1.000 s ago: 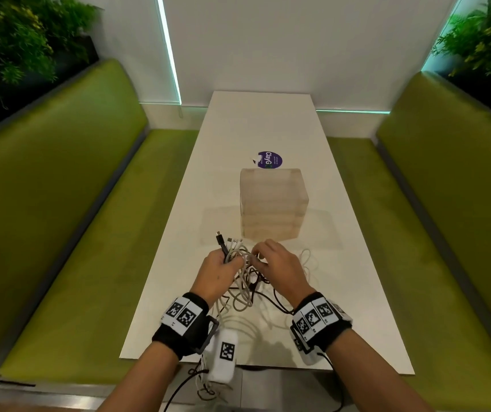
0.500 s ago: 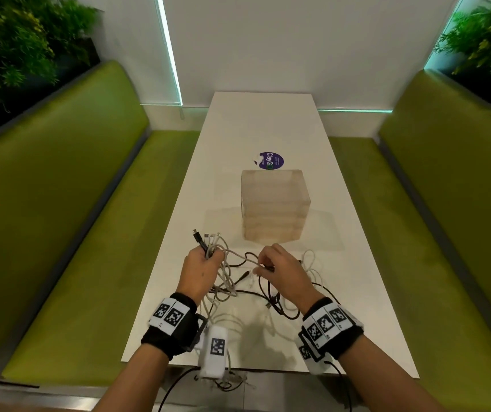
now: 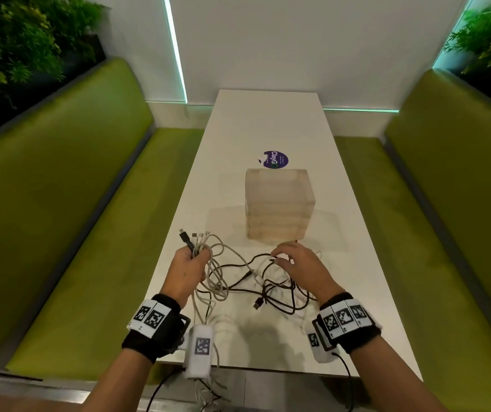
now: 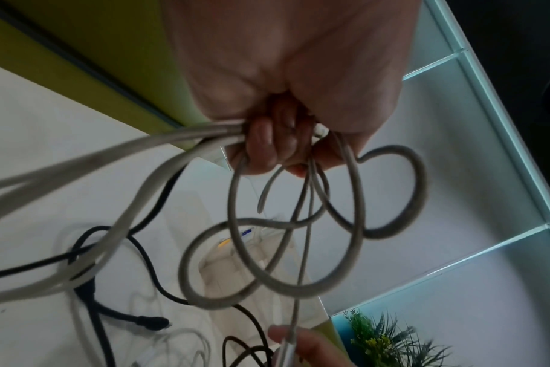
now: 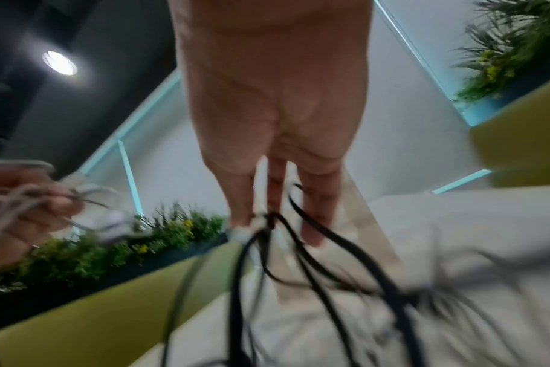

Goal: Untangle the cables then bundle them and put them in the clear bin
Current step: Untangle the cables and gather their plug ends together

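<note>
The cables [image 3: 238, 281] are lying half-sorted between the hands: the left hand [image 3: 189, 267] is gripping several plug ends in a fist, the right hand [image 3: 297, 263] is pinching a black cable [image 3: 276, 295]. Bundling is not begun; the clear bin [image 3: 279, 208], just beyond the right hand, looks empty.

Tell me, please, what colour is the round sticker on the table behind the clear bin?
The round sticker is purple with white lettering, clearest in the head view.
</note>
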